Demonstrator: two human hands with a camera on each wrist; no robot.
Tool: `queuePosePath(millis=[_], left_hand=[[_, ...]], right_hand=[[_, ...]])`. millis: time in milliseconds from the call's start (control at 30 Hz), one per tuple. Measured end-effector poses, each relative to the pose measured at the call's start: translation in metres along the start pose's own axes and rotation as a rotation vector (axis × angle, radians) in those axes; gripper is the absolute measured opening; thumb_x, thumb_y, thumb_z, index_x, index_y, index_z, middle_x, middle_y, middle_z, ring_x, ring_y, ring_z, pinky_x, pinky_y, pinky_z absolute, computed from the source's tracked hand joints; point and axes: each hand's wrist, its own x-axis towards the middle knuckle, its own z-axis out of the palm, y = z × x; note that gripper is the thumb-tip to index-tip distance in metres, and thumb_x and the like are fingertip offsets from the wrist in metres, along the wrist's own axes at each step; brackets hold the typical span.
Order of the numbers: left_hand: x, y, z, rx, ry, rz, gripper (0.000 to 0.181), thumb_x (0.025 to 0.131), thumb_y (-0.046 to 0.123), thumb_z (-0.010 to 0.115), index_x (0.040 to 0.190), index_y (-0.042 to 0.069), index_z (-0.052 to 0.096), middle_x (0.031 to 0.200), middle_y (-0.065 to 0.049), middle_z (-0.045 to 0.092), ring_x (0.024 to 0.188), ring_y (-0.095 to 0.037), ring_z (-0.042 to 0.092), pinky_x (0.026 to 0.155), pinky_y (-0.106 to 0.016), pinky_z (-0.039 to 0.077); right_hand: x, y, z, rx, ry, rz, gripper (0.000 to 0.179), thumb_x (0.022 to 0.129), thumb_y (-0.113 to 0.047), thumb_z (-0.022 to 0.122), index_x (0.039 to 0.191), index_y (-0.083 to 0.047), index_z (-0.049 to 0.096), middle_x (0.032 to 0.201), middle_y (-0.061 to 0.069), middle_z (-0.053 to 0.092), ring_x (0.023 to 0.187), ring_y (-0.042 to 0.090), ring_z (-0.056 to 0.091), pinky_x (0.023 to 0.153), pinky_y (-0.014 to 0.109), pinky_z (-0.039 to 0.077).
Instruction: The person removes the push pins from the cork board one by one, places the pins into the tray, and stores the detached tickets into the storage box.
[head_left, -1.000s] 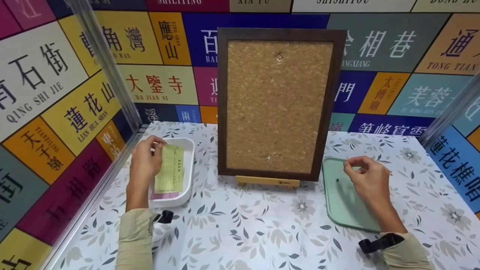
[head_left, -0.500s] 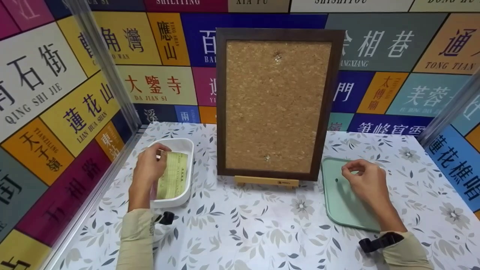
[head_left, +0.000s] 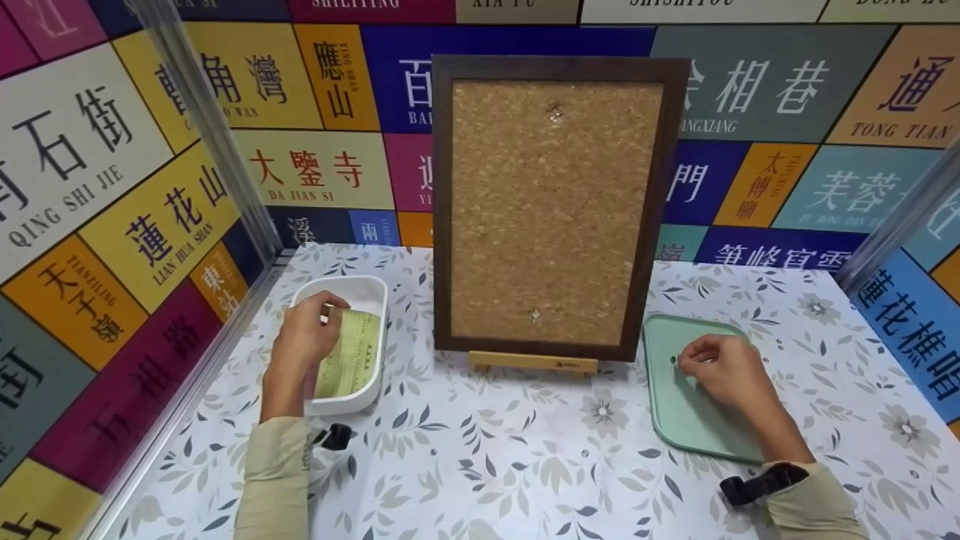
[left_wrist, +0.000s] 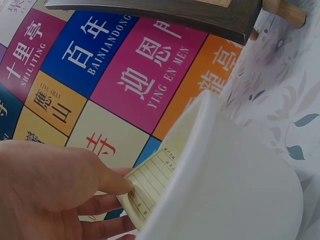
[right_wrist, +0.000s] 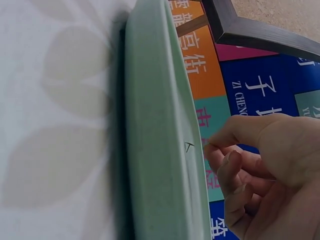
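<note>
My left hand [head_left: 306,334] reaches over the white bin [head_left: 376,375]. It pinches a yellow-green printed paper slip [head_left: 356,352] between thumb and fingers. In the left wrist view the slip [left_wrist: 150,177] stands partly behind the white bin wall [left_wrist: 240,190]. Above the green tray [head_left: 690,420] my right hand [head_left: 727,371] has its fingers bent, with thumb and index tips close together. A tiny dark object [head_left: 673,360] is right beside those tips. In the right wrist view, the small dark object [right_wrist: 188,146] seems slightly apart from the fingertips; anything between them is hidden.
A cork board [head_left: 551,210] in a dark wooden frame stands upright between my hands on a small wooden stand [head_left: 534,364]. Two shiny marks show on the cork. The table has a leaf-patterned white cloth [head_left: 517,465]. Sign-covered walls [head_left: 307,169] rise behind and at the sides.
My left hand has moved slightly right and down, lowering the slip in the white bin. My right hand has moved down and left, its fingertips reaching the tiny dark object on the tray.
</note>
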Motion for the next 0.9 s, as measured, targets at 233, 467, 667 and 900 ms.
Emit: queuePosePath(millis=[233, 467, 667, 900], left_hand=[[0.0004, -0.0015, 0.0003, -0.005, -0.017, -0.026, 0.03, 0.11, 0.018, 0.051, 0.131, 0.016, 0.072, 0.132, -0.018, 0.071, 0.12, -0.037, 0.067, 0.095, -0.054, 0.053], [-0.0009, 0.0006, 0.0012, -0.008, -0.033, -0.037, 0.03, 0.11, 0.016, 0.051, 0.13, 0.016, 0.072, 0.133, -0.018, 0.071, 0.122, -0.037, 0.066, 0.097, -0.056, 0.052], [-0.0011, 0.0004, 0.002, -0.007, -0.036, -0.04, 0.03, 0.111, 0.017, 0.05, 0.13, 0.015, 0.072, 0.133, -0.017, 0.072, 0.121, -0.036, 0.067, 0.098, -0.056, 0.052], [-0.0015, -0.0008, 0.0045, -0.008, -0.033, -0.04, 0.03, 0.11, 0.018, 0.051, 0.13, 0.015, 0.073, 0.132, -0.017, 0.072, 0.119, -0.036, 0.066, 0.096, -0.056, 0.052]], right_hand=[[-0.0001, 0.0037, 0.002, 0.007, -0.056, -0.011, 0.01, 0.092, -0.013, 0.078, 0.095, -0.004, 0.08, 0.084, 0.008, 0.079, 0.06, 0.008, 0.065, 0.058, 0.023, 0.051], [0.0002, 0.008, 0.0041, -0.024, -0.049, -0.029, 0.005, 0.09, -0.011, 0.078, 0.092, -0.008, 0.081, 0.081, 0.004, 0.078, 0.066, 0.006, 0.063, 0.062, 0.021, 0.049], [0.0009, 0.009, 0.004, -0.031, -0.057, -0.031, 0.006, 0.089, -0.011, 0.078, 0.093, -0.008, 0.081, 0.082, 0.003, 0.078, 0.07, 0.007, 0.063, 0.064, 0.02, 0.048], [0.0007, 0.0094, 0.004, -0.02, -0.074, -0.031, 0.007, 0.091, -0.011, 0.077, 0.095, -0.007, 0.082, 0.083, 0.003, 0.079, 0.069, 0.007, 0.064, 0.063, 0.021, 0.05]])
